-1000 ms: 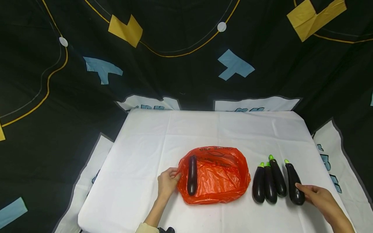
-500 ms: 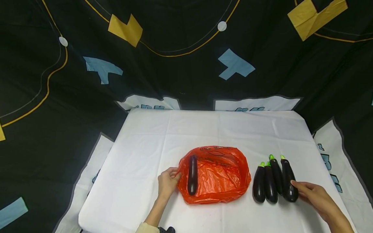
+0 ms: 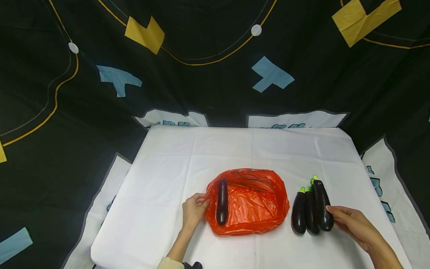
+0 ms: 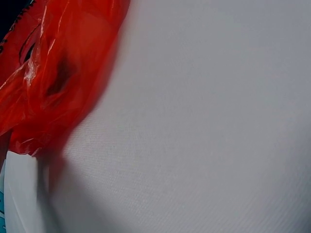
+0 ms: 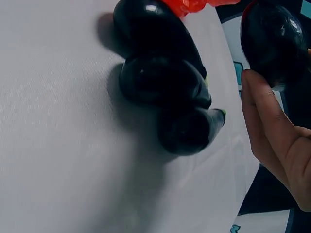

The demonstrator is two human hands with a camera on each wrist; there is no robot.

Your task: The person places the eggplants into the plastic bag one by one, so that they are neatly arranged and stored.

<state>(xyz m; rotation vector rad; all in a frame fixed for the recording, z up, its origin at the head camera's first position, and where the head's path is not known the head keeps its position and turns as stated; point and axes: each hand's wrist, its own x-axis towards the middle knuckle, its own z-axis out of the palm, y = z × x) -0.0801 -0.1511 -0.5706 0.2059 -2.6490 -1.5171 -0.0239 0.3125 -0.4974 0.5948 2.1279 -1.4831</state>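
A red plastic bag [image 3: 256,209] lies spread with its mouth open on the white table, with one dark eggplant [image 3: 222,203] inside at its left. My left hand [image 3: 193,211] pinches the bag's left rim; the left wrist view has the bag's side [image 4: 77,58] but not the hand. Between thumb and fingers, my right hand [image 3: 352,223] holds an eggplant [image 3: 323,205] by its wide lower part, green stem pointing away. The right wrist view shows this held eggplant [image 5: 272,41] raised above the table. Three others [image 5: 163,80] lie side by side below, one mostly covered in the head view.
White cloth covers the table [image 3: 235,145]. Behind and around it hangs a black curtain [image 3: 208,89] with yellow and blue patches. The row of eggplants [image 3: 298,213] lies just right of the bag.
My right hand has lifted its eggplant and carried it left, from beside the row to over the rightmost one. My left hand and the bag have stayed in place.
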